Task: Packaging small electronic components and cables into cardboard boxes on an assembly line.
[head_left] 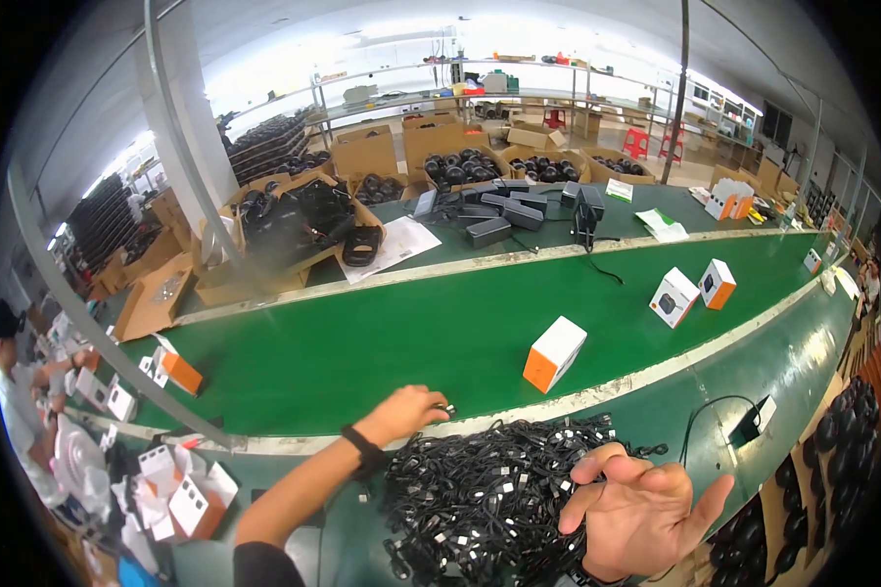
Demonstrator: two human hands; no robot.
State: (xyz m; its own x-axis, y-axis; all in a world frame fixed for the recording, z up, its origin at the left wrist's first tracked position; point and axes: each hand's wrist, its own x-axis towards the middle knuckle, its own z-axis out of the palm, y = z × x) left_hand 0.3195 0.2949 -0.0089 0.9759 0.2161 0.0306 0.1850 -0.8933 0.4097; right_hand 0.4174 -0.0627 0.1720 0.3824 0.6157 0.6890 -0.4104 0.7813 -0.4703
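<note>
My left hand (pixel 401 414), with a black band at the wrist, reaches over the near edge of the green belt. Its fingers are closed on a short black cable (pixel 444 409) with a pale plug end, just above the cable heap. A large heap of black USB cables (pixel 470 489) with light metal plugs lies on the bench in front of me. Over the heap's right side my right hand (pixel 641 504) is raised, fingers spread and thumb out, with nothing seen in it. Part of the heap is hidden behind this hand.
A white and orange box (pixel 555 354) stands on the green belt (pixel 362 342), with two more boxes (pixel 675 297) (pixel 718 285) farther right. Black power adapters (pixel 489 232) lie beyond it. At left, a co-worker (pixel 29 391) handles boxes beside a metal post (pixel 78 303).
</note>
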